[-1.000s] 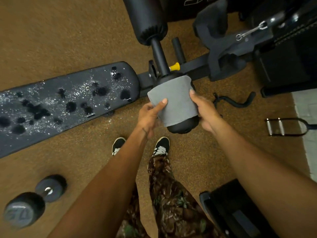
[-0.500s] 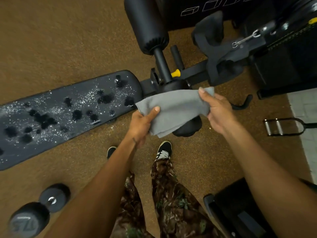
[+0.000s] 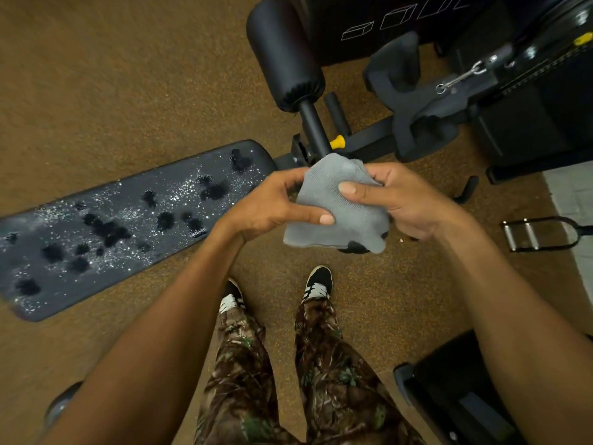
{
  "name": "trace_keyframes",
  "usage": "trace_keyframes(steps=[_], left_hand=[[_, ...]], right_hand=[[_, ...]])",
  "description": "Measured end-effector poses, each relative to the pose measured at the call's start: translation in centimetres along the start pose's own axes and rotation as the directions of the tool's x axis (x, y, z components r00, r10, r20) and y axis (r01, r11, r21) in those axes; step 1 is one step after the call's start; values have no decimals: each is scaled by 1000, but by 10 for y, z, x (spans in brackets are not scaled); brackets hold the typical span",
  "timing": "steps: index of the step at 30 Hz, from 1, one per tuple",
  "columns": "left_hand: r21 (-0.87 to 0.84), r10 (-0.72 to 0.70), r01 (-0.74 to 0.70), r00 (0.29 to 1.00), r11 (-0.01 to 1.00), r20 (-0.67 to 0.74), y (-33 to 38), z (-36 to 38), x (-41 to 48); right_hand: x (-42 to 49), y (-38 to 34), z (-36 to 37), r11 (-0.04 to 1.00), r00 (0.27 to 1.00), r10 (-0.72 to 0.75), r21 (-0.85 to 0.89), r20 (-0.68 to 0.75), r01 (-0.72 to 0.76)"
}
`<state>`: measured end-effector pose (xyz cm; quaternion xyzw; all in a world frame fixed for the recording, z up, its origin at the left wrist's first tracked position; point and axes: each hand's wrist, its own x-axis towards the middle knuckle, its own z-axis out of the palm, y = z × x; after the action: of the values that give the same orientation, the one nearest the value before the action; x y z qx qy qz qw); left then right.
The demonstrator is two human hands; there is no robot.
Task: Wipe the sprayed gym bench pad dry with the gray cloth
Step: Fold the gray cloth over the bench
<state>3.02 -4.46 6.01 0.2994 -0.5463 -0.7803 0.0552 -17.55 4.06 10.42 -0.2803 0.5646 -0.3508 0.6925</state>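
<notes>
The gray cloth (image 3: 340, 207) is bunched between both hands in the middle of the view, above the floor and right of the bench. My left hand (image 3: 269, 207) pinches its left edge, thumb on top. My right hand (image 3: 404, 200) grips its right side, thumb pressed across the fabric. The black gym bench pad (image 3: 106, 232) stretches from the left edge toward the centre, covered in shiny spray droplets and dark wet blotches. The cloth is not touching the pad.
A black roller pad (image 3: 285, 56) on a post with a yellow knob (image 3: 337, 142) stands behind the cloth. A cable machine (image 3: 513, 91) fills the upper right. A metal handle (image 3: 539, 234) lies at right. A dumbbell (image 3: 59, 404) sits bottom left. My shoes (image 3: 316, 284) stand on brown floor.
The cloth lay draped over the bench's front roller; both hands lifted it off, spread it, and have now drawn together, gathering it into a smaller bunch.
</notes>
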Motion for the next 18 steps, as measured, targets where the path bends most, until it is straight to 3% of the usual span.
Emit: trace_keyframes(steps=[2,4,6,9,10,13,15,18], left_hand=[[-57,18,-17,1000,998,17,10,0,-4],[-118,73,-77,996,990,-45,17,4,-6],[-130,99,-120,982,984,-161,16,8,-6],[-146,2,-46,956,988,-292,-1,6,-9],[-138,-28,-17,946,990,-322,-7,6,-13],[-92,-105,73,902,993,-419,-27,5,-25],[-80,-140,116,869,990,-474,-39,3,-34],[-133,-121,62,859,989,-497,-50,2,-48]], right_hand=[[0,-7,-5,965,997,-50,261,60,33],[5,-2,-4,820,989,-115,570,96,40],[13,16,2,747,998,-51,665,38,13],[15,49,19,720,994,64,686,87,-106],[13,57,26,753,991,124,645,57,-132],[10,72,38,899,934,257,416,-247,-137],[9,77,43,934,904,241,337,-353,-117],[6,74,48,971,928,157,226,-337,-82]])
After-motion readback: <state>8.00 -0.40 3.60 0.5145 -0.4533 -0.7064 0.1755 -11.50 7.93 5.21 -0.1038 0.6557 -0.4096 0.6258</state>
